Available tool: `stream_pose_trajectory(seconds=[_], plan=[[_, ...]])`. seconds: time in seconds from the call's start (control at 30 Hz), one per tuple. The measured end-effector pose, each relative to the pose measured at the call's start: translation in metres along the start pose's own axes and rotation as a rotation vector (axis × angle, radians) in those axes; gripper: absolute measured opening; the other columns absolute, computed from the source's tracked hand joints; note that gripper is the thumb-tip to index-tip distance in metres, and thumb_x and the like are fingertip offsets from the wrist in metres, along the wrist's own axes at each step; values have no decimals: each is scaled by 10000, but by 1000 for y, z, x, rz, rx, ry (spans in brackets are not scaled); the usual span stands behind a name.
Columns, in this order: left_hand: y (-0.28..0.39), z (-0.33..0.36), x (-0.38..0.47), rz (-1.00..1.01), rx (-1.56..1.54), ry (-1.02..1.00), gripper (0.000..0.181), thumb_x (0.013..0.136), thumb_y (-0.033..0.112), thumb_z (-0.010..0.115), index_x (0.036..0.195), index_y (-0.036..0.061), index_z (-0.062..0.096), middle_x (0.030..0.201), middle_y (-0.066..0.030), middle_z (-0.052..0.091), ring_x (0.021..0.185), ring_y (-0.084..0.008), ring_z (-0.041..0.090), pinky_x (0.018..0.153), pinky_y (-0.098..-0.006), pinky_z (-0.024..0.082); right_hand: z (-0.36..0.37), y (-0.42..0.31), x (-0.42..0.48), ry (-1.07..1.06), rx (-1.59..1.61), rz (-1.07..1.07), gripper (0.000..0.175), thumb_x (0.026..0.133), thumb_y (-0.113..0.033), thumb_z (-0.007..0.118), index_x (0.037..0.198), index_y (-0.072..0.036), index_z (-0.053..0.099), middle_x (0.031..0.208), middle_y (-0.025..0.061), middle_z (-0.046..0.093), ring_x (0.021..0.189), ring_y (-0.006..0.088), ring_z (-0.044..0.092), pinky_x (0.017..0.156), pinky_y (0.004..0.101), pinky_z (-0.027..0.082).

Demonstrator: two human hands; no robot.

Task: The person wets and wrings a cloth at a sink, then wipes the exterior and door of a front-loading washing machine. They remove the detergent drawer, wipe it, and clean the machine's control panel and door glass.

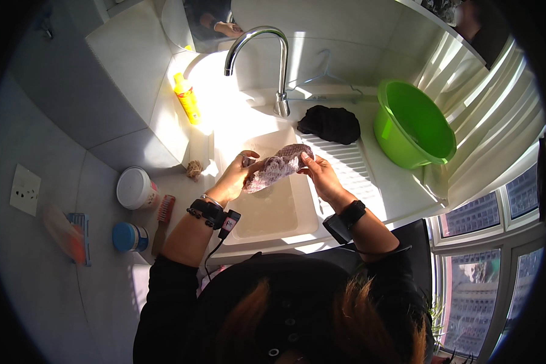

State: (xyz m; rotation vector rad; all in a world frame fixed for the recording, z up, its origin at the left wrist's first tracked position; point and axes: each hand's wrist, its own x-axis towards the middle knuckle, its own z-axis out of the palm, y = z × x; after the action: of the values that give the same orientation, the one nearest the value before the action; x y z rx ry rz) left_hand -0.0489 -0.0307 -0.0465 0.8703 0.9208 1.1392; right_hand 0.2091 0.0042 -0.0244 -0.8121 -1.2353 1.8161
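Observation:
Stretched between my hands is a wet, purplish-grey knitted cloth item (pixel 278 169), perhaps a sock, with pale suds on its surface. My left hand (pixel 235 175) grips its left end, and my right hand (pixel 321 175) pinches the right end between thumb and fingers. Below it lies a white laundry sink (pixel 302 214) holding cloudy water. A chrome gooseneck faucet (pixel 283 68) rises behind the basin, its spout turned left. On the ribbed washboard (pixel 346 166) to the right, a bunched black cloth (pixel 330 125) rests at the far end.
A green plastic basin (pixel 384 132) leans at the right near a white curtain (pixel 491 113). Along the left ledge stand a yellow bottle (pixel 187 100), a white tub (pixel 136 188), a blue-lidded jar (pixel 129 237) and a scrub brush (pixel 164 218). A blue hanger (pixel 325 75) sits behind the faucet.

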Motion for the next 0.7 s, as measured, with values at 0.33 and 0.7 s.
stream_pose_trajectory(seconds=[0.33, 0.7], plan=[[36, 26, -8, 89, 608, -330, 722, 858, 90, 700, 1502, 98, 373, 1413, -124, 524, 1222, -216, 561, 1015, -344, 458, 20, -11, -1, -216, -206, 73, 466, 1084, -429, 378, 1164, -62, 655, 1065, 8, 664, 957, 108, 573, 939, 300, 448], [72, -10, -23, 190, 614, -111, 257, 897, 115, 736, 1078, -20, 615, 931, -26, 647, 842, -87, 575, 774, -254, 494, -18, -34, -3, 107, -194, -339, 345, 1061, -346, 506, 1042, -39, 661, 926, -30, 665, 852, 51, 569, 783, 235, 469]])
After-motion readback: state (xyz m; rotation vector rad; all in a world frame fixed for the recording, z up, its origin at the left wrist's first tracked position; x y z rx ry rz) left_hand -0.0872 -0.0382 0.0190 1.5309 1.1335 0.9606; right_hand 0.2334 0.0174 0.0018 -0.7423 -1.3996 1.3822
